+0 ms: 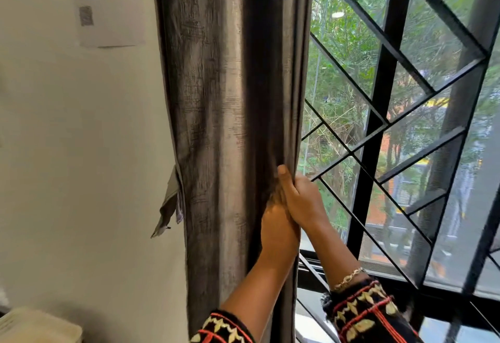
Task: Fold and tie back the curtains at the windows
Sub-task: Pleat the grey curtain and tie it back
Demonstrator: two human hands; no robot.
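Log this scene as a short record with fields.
curtain: grey, gathered in vertical folds at the window's left side, not yet tied
left hand: grips the curtain's gathered edge
right hand: grips the same edge, overlapping the left hand
bracelet: on the right wrist
fabric strip: hangs loose at the curtain's left edge, likely the tieback
window grille: black bars, trees outside
paper sheet: on the wall, upper left
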